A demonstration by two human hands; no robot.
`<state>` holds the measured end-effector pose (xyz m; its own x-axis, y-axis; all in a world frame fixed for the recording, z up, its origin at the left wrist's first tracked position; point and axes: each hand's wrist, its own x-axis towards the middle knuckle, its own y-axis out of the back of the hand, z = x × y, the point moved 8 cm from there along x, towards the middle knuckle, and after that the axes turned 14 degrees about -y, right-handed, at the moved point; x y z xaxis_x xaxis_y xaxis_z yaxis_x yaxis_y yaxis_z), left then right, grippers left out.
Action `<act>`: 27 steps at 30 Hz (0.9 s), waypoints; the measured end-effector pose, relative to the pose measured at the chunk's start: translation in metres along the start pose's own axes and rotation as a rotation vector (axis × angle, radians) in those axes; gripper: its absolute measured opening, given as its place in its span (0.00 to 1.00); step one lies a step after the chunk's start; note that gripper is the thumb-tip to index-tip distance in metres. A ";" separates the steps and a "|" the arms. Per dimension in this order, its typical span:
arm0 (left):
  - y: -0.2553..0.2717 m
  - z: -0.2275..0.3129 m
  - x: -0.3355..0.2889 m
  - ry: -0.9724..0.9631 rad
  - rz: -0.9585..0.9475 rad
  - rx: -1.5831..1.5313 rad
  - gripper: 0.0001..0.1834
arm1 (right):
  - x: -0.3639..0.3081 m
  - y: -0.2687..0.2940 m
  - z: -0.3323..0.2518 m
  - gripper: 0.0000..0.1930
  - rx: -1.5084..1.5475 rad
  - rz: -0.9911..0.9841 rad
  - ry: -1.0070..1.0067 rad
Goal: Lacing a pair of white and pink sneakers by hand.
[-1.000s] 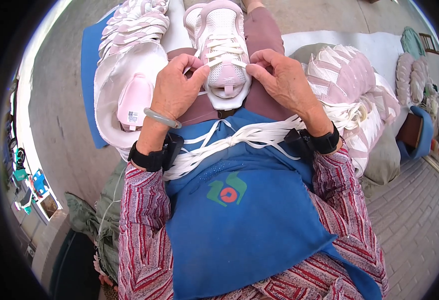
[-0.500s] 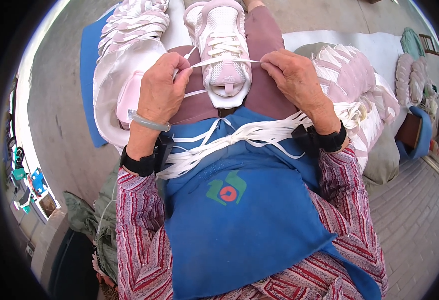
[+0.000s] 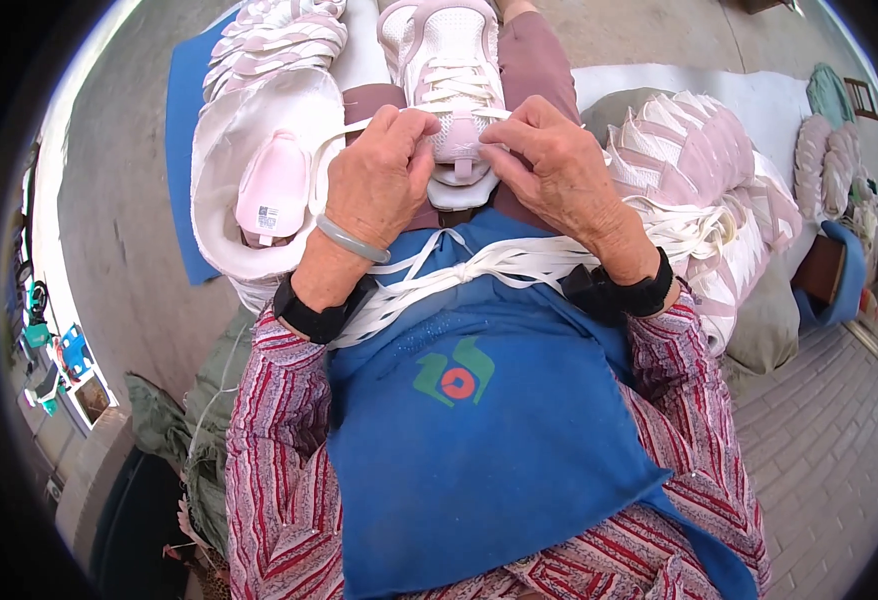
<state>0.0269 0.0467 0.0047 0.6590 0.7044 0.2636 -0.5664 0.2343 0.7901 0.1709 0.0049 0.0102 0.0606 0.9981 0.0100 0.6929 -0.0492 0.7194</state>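
A pink and white sneaker lies between my legs, its tongue tab toward me and a white shoelace crossing its upper part. My left hand is closed in a pinch at the sneaker's left edge, with lace running from it to the left. On the opposite edge my right hand pinches the lace near the top eyelets. The fingers hide the exact grip on both sides. A bundle of white laces is tied at my waist over a blue apron.
To the left, a white shoe-lined container holds a pink insole-like piece, with stacked shoe uppers behind it. More pink and white uppers are piled at the right. A blue chair stands farther right.
Both hands have come inward from the stretched lace to the sneaker's sides. The left moved right and slightly down; the right moved a little left. The lace no longer spans taut across the shoe.
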 end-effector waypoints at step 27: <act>-0.005 -0.014 0.011 0.000 -0.029 -0.027 0.15 | 0.009 -0.001 0.026 0.10 0.059 0.078 -0.094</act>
<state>0.0301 0.0626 -0.0039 0.6755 0.6968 0.2412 -0.5606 0.2728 0.7818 0.1895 0.0128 -0.0088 0.1811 0.9835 -0.0027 0.7242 -0.1315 0.6769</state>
